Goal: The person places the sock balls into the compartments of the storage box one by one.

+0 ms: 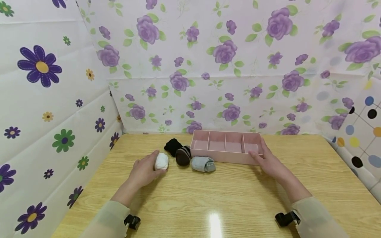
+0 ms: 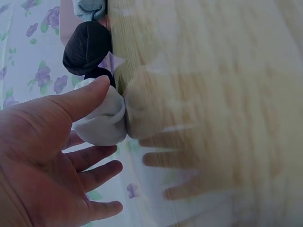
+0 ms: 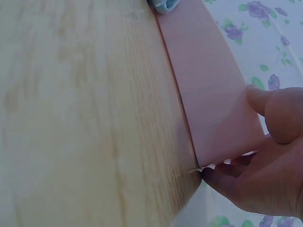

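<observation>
White sock ball in left hand; right hand holds pink tray

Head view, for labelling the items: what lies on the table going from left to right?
Left hand → white sock ball → brown striped sock ball → grey sock ball → pink divided tray → right hand.
</observation>
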`<action>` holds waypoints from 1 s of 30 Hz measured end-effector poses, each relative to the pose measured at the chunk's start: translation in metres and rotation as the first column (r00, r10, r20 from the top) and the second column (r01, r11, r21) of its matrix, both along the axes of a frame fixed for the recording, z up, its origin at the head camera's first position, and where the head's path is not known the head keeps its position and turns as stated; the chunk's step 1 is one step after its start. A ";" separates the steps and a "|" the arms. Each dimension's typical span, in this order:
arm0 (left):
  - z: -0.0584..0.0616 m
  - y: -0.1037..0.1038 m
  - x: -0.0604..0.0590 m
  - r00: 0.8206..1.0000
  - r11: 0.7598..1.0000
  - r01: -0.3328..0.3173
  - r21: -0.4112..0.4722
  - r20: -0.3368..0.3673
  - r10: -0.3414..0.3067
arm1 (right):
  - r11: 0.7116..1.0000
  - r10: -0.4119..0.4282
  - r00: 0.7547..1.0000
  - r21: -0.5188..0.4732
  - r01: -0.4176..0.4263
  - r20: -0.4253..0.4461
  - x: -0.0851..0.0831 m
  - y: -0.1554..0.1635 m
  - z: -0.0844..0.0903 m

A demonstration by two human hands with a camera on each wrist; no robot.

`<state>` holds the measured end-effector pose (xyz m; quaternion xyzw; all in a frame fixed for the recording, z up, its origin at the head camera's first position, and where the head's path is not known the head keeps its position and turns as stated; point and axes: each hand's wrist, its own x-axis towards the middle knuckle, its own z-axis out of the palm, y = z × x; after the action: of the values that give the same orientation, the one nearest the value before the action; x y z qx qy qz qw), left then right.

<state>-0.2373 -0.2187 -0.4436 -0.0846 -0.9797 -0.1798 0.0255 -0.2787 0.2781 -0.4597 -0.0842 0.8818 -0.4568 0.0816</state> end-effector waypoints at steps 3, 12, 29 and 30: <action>-0.001 -0.001 -0.001 1.000 1.000 -0.009 0.009 0.003 0.009 | 1.000 -0.001 1.000 0.005 0.001 -0.007 0.000 0.000 0.000; -0.002 -0.001 -0.003 0.999 0.999 -0.027 0.018 -0.035 0.028 | 1.000 0.005 1.000 0.009 -0.005 -0.017 -0.001 0.001 0.000; 0.007 0.005 -0.005 0.992 0.999 -0.028 0.035 -0.120 0.032 | 1.000 0.007 1.000 0.012 -0.007 -0.014 0.000 0.001 0.001; 0.008 0.006 -0.005 0.992 0.999 -0.026 0.040 -0.122 0.031 | 1.000 0.006 1.000 0.011 -0.006 -0.013 0.001 0.001 0.001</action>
<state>-0.2422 -0.2126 -0.4357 -0.0810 -0.9738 -0.1926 0.0898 -0.2781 0.2786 -0.4587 -0.0894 0.8847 -0.4509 0.0778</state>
